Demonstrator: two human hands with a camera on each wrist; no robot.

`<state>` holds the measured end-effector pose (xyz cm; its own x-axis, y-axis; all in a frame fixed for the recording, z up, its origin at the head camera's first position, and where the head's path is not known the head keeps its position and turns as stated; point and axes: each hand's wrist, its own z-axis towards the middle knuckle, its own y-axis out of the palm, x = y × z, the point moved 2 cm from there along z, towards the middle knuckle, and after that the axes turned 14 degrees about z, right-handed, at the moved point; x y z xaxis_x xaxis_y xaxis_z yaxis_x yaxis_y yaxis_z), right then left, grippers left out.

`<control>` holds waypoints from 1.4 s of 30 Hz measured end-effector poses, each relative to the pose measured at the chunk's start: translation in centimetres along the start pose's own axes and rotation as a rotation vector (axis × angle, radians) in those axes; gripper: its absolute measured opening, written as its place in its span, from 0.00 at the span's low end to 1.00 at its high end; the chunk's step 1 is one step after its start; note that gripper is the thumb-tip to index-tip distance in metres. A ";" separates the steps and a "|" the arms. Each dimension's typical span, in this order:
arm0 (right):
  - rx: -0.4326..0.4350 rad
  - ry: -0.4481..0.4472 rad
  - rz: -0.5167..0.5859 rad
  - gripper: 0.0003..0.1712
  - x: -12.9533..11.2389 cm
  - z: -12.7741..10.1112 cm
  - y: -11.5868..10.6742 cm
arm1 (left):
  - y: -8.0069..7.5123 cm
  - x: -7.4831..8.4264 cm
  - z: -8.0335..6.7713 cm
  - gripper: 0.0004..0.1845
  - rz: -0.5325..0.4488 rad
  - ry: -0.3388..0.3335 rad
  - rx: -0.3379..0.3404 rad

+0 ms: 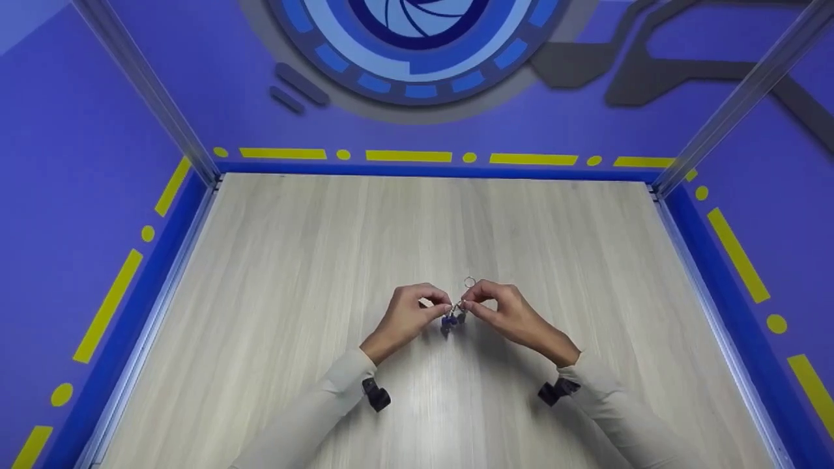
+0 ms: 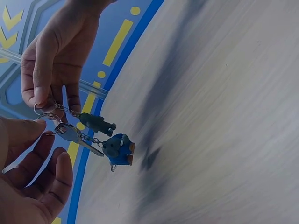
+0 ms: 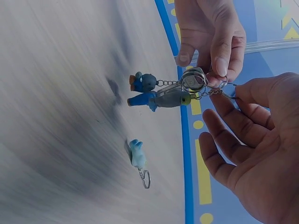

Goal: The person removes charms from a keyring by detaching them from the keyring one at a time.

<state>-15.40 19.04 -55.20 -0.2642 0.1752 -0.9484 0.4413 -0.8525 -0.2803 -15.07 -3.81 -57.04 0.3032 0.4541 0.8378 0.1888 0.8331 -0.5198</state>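
Observation:
My left hand and right hand meet over the table, fingertips close together. In the left wrist view, the left thumb and fingers pinch a metal key ring with a silver key hanging from it. A small figurine in blue dangles by a short chain beside the key. My right hand pinches a ring joined by a chain to a second figurine, grey-green in this view. The rings overlap between the fingertips; whether they are linked cannot be told.
A pale blue figurine keychain lies on the table, its loose ring beside it. The wood-grain table is enclosed by blue panels with metal corner posts. Each wrist wears a small black camera.

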 end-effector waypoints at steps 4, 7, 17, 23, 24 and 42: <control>-0.002 -0.001 0.001 0.04 0.1 0.0 -0.1 | -0.1 -0.1 0.0 0.04 -0.003 0.009 0.015; -0.006 -0.003 -0.001 0.05 0.2 -0.1 -0.2 | -0.1 -0.1 -0.1 0.04 -0.011 0.001 0.016; 0.006 0.014 0.013 0.03 0.5 -0.5 -0.1 | -0.2 -0.5 -0.4 0.04 -0.157 -0.042 0.006; 0.023 0.015 0.019 0.03 0.5 -0.3 -0.1 | 0.1 -0.8 -0.5 0.03 -0.146 -0.067 0.016; 0.024 0.018 0.022 0.02 0.5 -0.3 -0.1 | 0.1 -0.8 -0.4 0.02 -0.136 -0.069 0.019; 0.031 0.016 0.026 0.04 0.3 0.0 -0.3 | 0.1 0.6 0.5 0.05 0.061 0.061 -0.004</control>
<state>-15.61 19.40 -55.41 -0.2390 0.1603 -0.9577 0.4207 -0.8718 -0.2509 -15.36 -3.32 -56.50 0.3705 0.4837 0.7930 0.1718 0.8033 -0.5703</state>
